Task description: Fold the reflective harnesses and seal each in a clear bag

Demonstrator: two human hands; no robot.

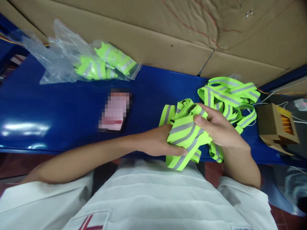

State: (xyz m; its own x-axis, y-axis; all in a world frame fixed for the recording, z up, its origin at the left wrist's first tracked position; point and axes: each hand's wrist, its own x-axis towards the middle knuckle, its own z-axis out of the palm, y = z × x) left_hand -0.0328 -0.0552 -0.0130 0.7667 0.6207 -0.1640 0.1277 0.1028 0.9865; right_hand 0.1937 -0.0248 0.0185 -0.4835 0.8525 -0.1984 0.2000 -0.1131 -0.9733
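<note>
Between my two hands is a bunched-up bundle of neon yellow-green reflective straps (184, 134) with grey stripes, held over the table's front edge. My left hand (159, 142) grips its left side, thumb along the front and the other fingers hidden behind it. On the upper right, my right hand (213, 124) pinches the folded straps with the thumb on top. Loose ends hang below the bundle and stick out to its left. Just beyond my right hand lies a tangled heap of the same straps (230, 92).
A blue table (72, 102) carries a phone (115, 111) with a blurred screen. Clear plastic bags (64, 54) holding folded neon straps (105, 64) lie at the back left. An open cardboard box (275, 124) and white cables stand at the right. Cardboard panels (144, 38) line the back.
</note>
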